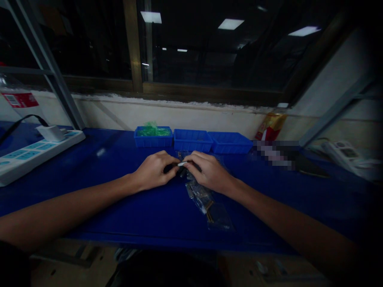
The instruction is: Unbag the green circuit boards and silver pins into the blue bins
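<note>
Over the middle of the blue tabletop (pixel 143 215), my left hand (pixel 155 169) and my right hand (pixel 208 171) meet, thumbs and forefingers pinched. Between the fingertips is a small, light-coloured, narrow piece (pixel 182 164); its exact kind is too small to make out. Both hands grip it, one from either side. Under and in front of my right hand lie several clear plastic bags (pixel 200 193) with small metallic parts in them. The nearest clear bag (pixel 220 217) holds thin brass-coloured pieces. My right hand partly covers the pile.
Three blue bins stand along the back: the left bin (pixel 154 141) with green plastic film (pixel 152 129), a middle bin (pixel 193 145) and a right bin (pixel 231 147). A power strip (pixel 38 153) with a plug lies left. A red-and-gold packet (pixel 271 126) leans against the wall.
</note>
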Demonstrator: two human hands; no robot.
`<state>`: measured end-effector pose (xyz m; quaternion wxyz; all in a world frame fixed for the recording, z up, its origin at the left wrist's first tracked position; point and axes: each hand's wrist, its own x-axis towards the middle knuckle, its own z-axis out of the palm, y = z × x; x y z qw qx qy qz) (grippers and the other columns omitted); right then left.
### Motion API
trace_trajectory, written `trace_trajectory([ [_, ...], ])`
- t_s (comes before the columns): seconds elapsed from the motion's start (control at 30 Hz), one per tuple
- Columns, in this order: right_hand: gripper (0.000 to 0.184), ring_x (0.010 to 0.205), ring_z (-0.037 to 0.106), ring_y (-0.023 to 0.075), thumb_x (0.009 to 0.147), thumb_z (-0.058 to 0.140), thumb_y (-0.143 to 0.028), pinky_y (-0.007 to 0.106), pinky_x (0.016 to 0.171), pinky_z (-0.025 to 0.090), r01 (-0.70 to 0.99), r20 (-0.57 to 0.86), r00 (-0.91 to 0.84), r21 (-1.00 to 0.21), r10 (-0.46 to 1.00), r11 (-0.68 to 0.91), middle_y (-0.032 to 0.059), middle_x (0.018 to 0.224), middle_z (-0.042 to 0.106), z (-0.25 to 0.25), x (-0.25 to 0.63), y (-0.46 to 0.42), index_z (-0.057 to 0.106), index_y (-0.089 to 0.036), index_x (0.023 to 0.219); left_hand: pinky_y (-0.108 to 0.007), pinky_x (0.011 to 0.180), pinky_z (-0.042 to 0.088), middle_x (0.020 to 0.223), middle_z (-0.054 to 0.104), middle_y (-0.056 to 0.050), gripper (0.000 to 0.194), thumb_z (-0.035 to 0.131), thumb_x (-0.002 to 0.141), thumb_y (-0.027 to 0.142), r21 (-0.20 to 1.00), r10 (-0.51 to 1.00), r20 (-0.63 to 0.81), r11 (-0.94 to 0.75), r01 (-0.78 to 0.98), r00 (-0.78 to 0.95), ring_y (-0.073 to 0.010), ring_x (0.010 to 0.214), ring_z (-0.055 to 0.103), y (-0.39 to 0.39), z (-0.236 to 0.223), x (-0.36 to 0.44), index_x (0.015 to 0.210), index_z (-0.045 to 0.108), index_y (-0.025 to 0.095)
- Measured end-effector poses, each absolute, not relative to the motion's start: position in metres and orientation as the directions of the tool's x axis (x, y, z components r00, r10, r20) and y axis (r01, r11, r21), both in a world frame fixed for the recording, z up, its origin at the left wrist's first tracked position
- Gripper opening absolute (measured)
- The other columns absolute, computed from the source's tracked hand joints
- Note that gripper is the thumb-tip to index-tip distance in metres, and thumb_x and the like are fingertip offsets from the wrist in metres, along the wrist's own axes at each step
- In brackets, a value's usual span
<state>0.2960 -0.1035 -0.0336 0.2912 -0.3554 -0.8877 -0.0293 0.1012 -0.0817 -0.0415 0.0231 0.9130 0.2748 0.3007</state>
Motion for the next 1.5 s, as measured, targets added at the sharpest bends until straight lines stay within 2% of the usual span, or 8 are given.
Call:
trace_trajectory([
  [0.1, 0.02, 0.072, 0.053, 0.0144, 0.087, 0.042, -0.026, 0.029, 0.067, 0.041, 0.656, 0.536, -0.571, -0.159, 0.622, 0.738, 0.0054, 0.077, 0.058, -0.0332, 0.2955, -0.1046, 0.056, -0.013, 0.088, -0.029, 0.068, 0.045, 0.081, 0.066, -0.005, 0.022, 0.05, 0.078, 0.022, 0.213, 0.511, 0.534, -0.852, 0.478, 0.673, -0.0166, 0.074, 0.056, -0.0817, -0.0421, 0.1008, 0.094, 0.062, 0.013],
  [0.27, 0.025, 0.079, 0.054, 0.0148, 0.081, 0.048, -0.02, 0.027, 0.069, 0.043, 0.618, 0.545, -0.57, -0.21, 0.615, 0.758, 0.0074, 0.089, 0.058, -0.0306, 0.2953, -0.1078, 0.049, -0.012, 0.105, -0.027, 0.063, 0.043, 0.078, 0.066, -0.004, 0.02, 0.049, 0.078, 0.02, 0.231, 0.508, 0.552, -0.855, 0.464, 0.661, -0.0148, 0.07, 0.056, -0.0817, -0.0407, 0.1007, 0.092, 0.062, 0.014],
  [0.43, 0.016, 0.073, 0.051, 0.0132, 0.084, 0.041, -0.016, 0.026, 0.064, 0.041, 0.588, 0.567, -0.601, -0.162, 0.563, 0.792, 0.0058, 0.083, 0.055, -0.0316, 0.2964, -0.106, 0.053, -0.013, 0.095, -0.027, 0.062, 0.043, 0.076, 0.065, -0.004, 0.021, 0.047, 0.08, 0.023, 0.222, 0.512, 0.528, -0.853, 0.472, 0.677, -0.0151, 0.069, 0.055, -0.0814, -0.0402, 0.1015, 0.089, 0.063, 0.013],
  [0.73, 0.018, 0.07, 0.05, 0.0142, 0.086, 0.041, -0.023, 0.029, 0.065, 0.04, 0.657, 0.527, -0.592, -0.122, 0.609, 0.744, 0.0045, 0.074, 0.054, -0.0325, 0.2956, -0.1055, 0.055, -0.012, 0.091, -0.029, 0.064, 0.044, 0.077, 0.065, -0.005, 0.025, 0.045, 0.081, 0.025, 0.207, 0.524, 0.478, -0.847, 0.489, 0.705, -0.0162, 0.07, 0.056, -0.081, -0.041, 0.1014, 0.093, 0.063, 0.013],
  [1.0, 0.022, 0.067, 0.05, 0.014, 0.086, 0.042, -0.027, 0.029, 0.066, 0.039, 0.689, 0.533, -0.583, -0.075, 0.613, 0.721, 0.0044, 0.07, 0.056, -0.0348, 0.2922, -0.1055, 0.056, -0.013, 0.078, -0.03, 0.067, 0.045, 0.08, 0.064, -0.006, 0.024, 0.046, 0.079, 0.024, 0.169, 0.526, 0.465, -0.842, 0.512, 0.712, -0.0174, 0.074, 0.056, -0.0842, -0.0397, 0.1021, 0.096, 0.059, 0.013],
  [1.23, 0.021, 0.082, 0.051, 0.0167, 0.08, 0.048, -0.021, 0.031, 0.074, 0.04, 0.64, 0.517, -0.622, -0.098, 0.588, 0.762, 0.0067, 0.087, 0.057, -0.0274, 0.2926, -0.1113, 0.049, -0.014, 0.1, -0.028, 0.062, 0.044, 0.075, 0.063, -0.005, 0.019, 0.045, 0.078, 0.022, 0.183, 0.534, 0.464, -0.838, 0.514, 0.706, -0.0155, 0.067, 0.054, -0.0816, -0.0415, 0.1014, 0.086, 0.059, 0.013],
  [1.33, 0.015, 0.082, 0.051, 0.0171, 0.082, 0.044, -0.016, 0.032, 0.076, 0.039, 0.634, 0.507, -0.65, -0.05, 0.567, 0.772, 0.0073, 0.087, 0.057, -0.0275, 0.293, -0.1104, 0.052, -0.014, 0.094, -0.028, 0.061, 0.043, 0.072, 0.062, -0.005, 0.018, 0.045, 0.078, 0.022, 0.175, 0.541, 0.446, -0.834, 0.524, 0.713, -0.0155, 0.066, 0.054, -0.0816, -0.0411, 0.1016, 0.084, 0.059, 0.013],
  [1.5, 0.014, 0.072, 0.049, 0.0158, 0.084, 0.043, -0.021, 0.03, 0.068, 0.038, 0.683, 0.527, -0.623, 0.004, 0.579, 0.731, 0.0061, 0.079, 0.057, -0.031, 0.2894, -0.1092, 0.054, -0.014, 0.088, -0.029, 0.061, 0.044, 0.072, 0.062, -0.005, 0.019, 0.046, 0.077, 0.024, 0.169, 0.575, 0.43, -0.808, 0.564, 0.695, -0.0166, 0.066, 0.055, -0.0811, -0.0419, 0.1017, 0.083, 0.06, 0.014],
])
